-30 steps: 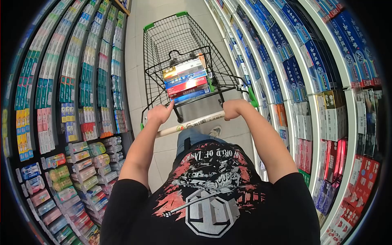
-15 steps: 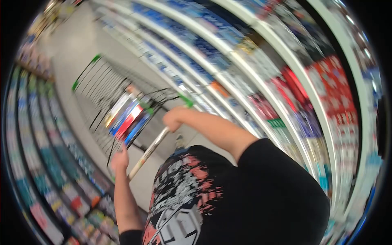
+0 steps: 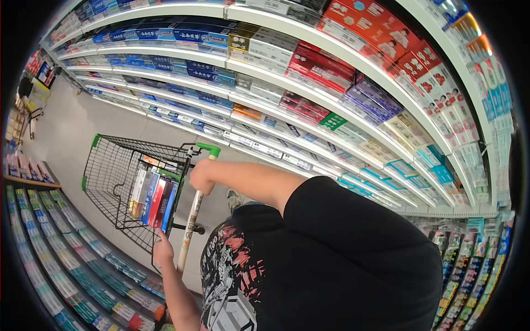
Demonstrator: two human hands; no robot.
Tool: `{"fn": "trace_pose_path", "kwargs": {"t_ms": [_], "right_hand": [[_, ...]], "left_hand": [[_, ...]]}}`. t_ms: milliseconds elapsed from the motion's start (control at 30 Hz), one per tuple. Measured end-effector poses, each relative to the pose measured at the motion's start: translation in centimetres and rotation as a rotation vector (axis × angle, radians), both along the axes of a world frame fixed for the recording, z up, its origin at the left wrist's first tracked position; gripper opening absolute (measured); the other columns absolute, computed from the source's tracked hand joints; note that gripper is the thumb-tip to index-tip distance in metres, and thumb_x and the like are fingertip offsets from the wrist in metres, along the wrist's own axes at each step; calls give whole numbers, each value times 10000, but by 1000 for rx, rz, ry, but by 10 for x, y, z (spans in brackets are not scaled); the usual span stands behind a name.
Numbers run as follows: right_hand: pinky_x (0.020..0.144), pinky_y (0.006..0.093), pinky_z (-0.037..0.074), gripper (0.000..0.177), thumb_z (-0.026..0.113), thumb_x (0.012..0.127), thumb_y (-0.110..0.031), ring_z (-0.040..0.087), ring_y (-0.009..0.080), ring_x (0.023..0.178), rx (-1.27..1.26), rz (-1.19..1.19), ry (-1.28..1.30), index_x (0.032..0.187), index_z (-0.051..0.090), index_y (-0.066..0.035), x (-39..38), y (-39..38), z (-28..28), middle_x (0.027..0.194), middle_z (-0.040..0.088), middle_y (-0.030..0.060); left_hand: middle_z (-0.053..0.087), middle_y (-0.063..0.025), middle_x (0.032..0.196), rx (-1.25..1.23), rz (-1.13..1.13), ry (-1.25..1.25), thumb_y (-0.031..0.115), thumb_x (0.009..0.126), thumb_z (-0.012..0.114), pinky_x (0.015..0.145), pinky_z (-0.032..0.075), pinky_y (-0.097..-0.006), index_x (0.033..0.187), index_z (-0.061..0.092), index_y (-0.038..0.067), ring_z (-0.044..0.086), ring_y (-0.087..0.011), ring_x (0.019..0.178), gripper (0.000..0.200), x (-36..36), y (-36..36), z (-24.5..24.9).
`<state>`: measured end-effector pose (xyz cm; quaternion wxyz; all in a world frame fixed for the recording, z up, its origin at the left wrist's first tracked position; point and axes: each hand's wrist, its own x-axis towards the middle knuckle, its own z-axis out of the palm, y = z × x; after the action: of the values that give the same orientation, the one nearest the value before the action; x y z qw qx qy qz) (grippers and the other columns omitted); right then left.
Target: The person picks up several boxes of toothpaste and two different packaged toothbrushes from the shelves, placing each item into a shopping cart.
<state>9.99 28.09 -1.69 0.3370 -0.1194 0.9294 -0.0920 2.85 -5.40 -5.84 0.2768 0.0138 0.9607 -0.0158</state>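
Observation:
A wire shopping cart (image 3: 102, 176) with green corners stands in front of me, its pale handle (image 3: 191, 220) running slantwise. My right hand (image 3: 202, 175) is wrapped around the handle near the green corner piece. At the handle's other end, my left hand (image 3: 163, 252) is closed at the cart's corner, one digit stretched toward the boxes; its other fingers are mostly hidden. Several slim cartons stand in a row inside the cart near the handle, among them a red box (image 3: 158, 199), a blue box (image 3: 148, 205) and a white box (image 3: 137, 193).
Long lit shelves (image 3: 259, 66) with several rows of boxed goods rise along my right. A lower dark shelf unit (image 3: 72, 259) full of packets curves along my left. Between them the grey floor (image 3: 66, 124) stretches ahead. More hanging packs (image 3: 469, 259) are at the lower right.
My view has turned to the right and sharpened, so the right-hand shelves fill more of it. Both hands stay at the cart, and the boxes remain inside.

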Motion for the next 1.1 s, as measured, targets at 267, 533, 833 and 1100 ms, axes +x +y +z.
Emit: {"fn": "trace_pose_path", "kwargs": {"t_ms": [267, 533, 833, 1100], "right_hand": [[732, 463, 596, 248, 693, 750, -260, 724, 321, 892, 21, -19, 81, 922, 798, -115, 52, -10, 3, 925, 759, 97], [736, 461, 599, 229, 726, 718, -287, 731, 328, 879, -3, -47, 154, 878, 796, -138, 108, -18, -1, 892, 758, 87], [723, 458, 586, 193, 740, 685, -316, 724, 327, 840, 16, -25, 188, 808, 790, -175, 159, -18, -6, 816, 743, 68], [721, 458, 585, 203, 737, 683, -308, 725, 322, 851, 3, -36, 190, 820, 790, -167, 185, -17, -9, 833, 748, 75]], "left_hand": [[703, -270, 1166, 3, -4, 18, 785, 961, 133, 961, 499, -516, 1129, 742, -18, 657, -420, 1145, 1022, 45, -7, 9], [723, -267, 1079, 44, 7, 70, 764, 971, 216, 931, 508, -526, 1041, 766, -14, 675, -436, 1075, 955, 94, -18, 3], [731, -243, 1096, 24, -23, 13, 777, 968, 147, 923, 518, -509, 1074, 781, 38, 688, -404, 1080, 979, 141, -19, 7], [738, -228, 1079, 21, -32, 9, 778, 968, 148, 907, 522, -499, 1067, 783, 41, 692, -398, 1074, 978, 169, -13, 13]]}}
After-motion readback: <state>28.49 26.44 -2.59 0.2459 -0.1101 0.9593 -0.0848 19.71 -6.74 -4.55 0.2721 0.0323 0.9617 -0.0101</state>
